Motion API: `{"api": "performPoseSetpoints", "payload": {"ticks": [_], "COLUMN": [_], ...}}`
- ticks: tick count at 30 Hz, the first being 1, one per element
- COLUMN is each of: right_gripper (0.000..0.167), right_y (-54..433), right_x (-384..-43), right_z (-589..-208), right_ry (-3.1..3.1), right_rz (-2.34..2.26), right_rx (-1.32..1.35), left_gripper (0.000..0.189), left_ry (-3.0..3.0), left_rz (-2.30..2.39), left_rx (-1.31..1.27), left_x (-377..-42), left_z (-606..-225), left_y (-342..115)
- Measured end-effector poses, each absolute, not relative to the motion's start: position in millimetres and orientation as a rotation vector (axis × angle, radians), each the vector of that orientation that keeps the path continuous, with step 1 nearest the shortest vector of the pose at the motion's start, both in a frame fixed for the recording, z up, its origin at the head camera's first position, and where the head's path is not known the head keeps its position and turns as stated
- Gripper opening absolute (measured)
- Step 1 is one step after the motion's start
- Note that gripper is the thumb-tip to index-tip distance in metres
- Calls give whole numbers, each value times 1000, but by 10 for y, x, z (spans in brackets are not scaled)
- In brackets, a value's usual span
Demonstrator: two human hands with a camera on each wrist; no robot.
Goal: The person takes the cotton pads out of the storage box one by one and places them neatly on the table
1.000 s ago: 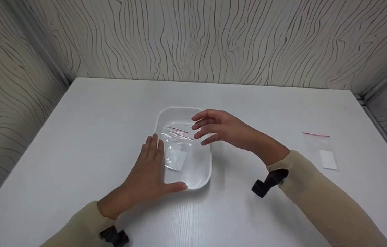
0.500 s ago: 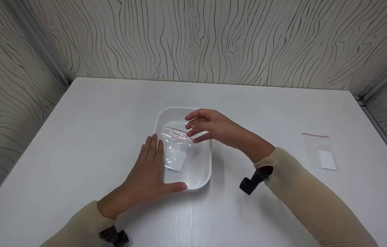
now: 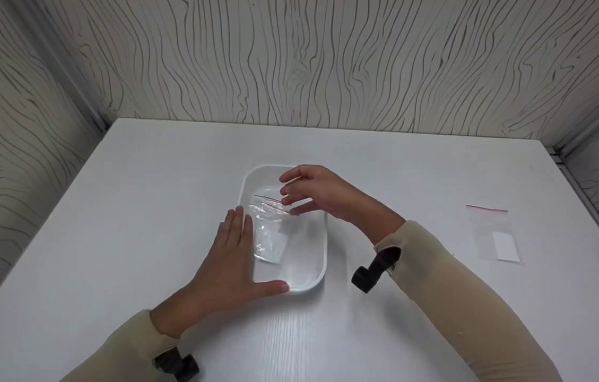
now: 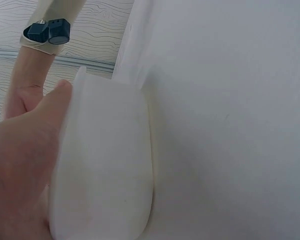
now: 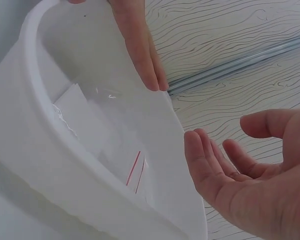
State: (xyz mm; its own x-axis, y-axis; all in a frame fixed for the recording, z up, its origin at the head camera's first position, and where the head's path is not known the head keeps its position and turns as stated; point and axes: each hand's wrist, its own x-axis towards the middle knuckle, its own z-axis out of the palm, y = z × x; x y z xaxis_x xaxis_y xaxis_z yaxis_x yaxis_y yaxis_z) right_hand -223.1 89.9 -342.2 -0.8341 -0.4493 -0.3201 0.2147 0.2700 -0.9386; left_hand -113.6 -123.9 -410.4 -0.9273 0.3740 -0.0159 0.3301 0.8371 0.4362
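A white plastic tub (image 3: 307,289) with rounded corners stands mid-table. Inside it lie clear zip bags (image 3: 269,246) with red seal lines, at least one, overlapping so that I cannot tell how many. A white paper piece (image 5: 82,112) shows through the plastic in the right wrist view. My left hand (image 3: 225,273) rests on the tub's near left corner, fingers straight along the left rim and thumb along the front rim. Over the tub's far right part hovers my right hand (image 3: 326,193), fingers loosely bent and apart, holding nothing.
Another clear zip bag (image 3: 493,233), red seal at its far end and a white paper piece in it, lies flat on the white table (image 3: 400,159) at the right. A patterned wall (image 3: 299,63) stands behind the table, with more panels at both sides.
My right hand has moved left, further over the tub, and its forearm has shifted the same way. My left hand, the tub and the bags look unmoved.
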Motion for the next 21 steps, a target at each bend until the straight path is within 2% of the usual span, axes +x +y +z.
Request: {"api": "performPoseSetpoints", "payload": {"ticks": [21], "right_gripper": [32], "right_y": [663], "right_x": [-2348], "right_z": [-3450], "right_ry": [2037], "right_rz": [-1598], "right_rx": [7], "left_gripper": [135], "left_ry": [2932], "left_rz": [616], "left_rx": [587], "left_x": [-1139], "left_z": [-4092], "left_y": [-1241]}}
